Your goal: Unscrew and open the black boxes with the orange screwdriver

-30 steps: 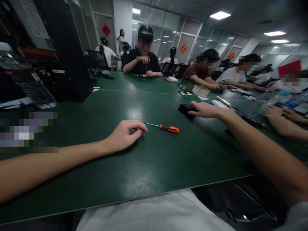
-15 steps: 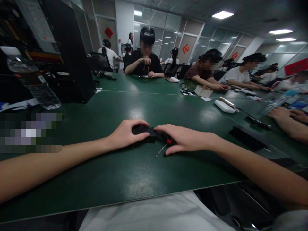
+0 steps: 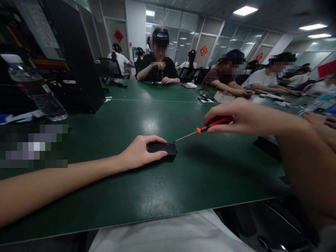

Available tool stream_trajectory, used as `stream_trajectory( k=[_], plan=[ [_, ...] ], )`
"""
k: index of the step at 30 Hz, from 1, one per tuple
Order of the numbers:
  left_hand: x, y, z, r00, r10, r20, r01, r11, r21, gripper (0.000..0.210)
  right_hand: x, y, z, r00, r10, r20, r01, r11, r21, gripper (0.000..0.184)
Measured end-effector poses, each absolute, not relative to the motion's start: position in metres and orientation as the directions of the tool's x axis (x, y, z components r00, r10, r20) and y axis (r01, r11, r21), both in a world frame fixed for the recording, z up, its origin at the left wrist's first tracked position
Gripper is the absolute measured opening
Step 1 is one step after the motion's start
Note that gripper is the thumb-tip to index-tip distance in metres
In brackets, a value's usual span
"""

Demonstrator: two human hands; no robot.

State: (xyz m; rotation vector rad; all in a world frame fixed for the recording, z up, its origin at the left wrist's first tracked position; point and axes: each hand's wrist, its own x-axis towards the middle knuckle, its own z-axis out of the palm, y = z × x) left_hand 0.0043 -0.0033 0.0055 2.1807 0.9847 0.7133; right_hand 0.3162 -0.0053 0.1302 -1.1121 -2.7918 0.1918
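Note:
On the green table lies a small black box-like object (image 3: 168, 149), its exact kind unclear. My left hand (image 3: 147, 149) grips it from the left, thumb on the near side and fingers on the far side. Raised over the table to the right, my right hand (image 3: 231, 117) is closed round the red and black handle of a screwdriver (image 3: 187, 136). The screwdriver's thin shaft slants down to the left, and its tip is at the far right corner of the black object. Whether the tip touches it, I cannot tell.
A clear plastic bottle (image 3: 49, 101) stands at the left beside a tall black case (image 3: 78, 63). A dark flat piece (image 3: 267, 148) lies beyond my right forearm. Across the green table (image 3: 126, 115), a person in black (image 3: 157, 66) works; other people sit along the right.
My right hand has lifted from beside the black object and moved right, with the screwdriver now pointing left at it. My left hand still holds the object, slightly nearer and to the right.

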Motion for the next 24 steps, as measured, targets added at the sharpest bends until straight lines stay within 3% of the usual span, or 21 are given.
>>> stream_trajectory(
  k=[3,7,12,24],
  plan=[
    [0.006,-0.007,0.005,0.56,0.793,0.238,0.458,-0.536,0.709,0.043,0.302,-0.008,0.164,-0.752,0.638,0.163,0.647,0.762,0.001,0.043],
    [0.008,-0.01,0.005,0.558,0.787,0.264,0.465,-0.56,0.686,0.039,0.276,-0.008,0.184,-0.78,0.607,0.15,0.625,0.768,0.143,0.036],
    [0.009,-0.014,0.003,0.538,0.801,0.261,0.487,-0.548,0.68,0.04,0.249,0.002,0.178,-0.776,0.624,0.086,0.63,0.764,0.141,0.033],
    [0.009,-0.015,0.003,0.561,0.78,0.279,0.473,-0.578,0.665,0.041,0.238,0.018,0.164,-0.833,0.531,0.154,0.55,0.825,0.129,0.033]
  ],
)
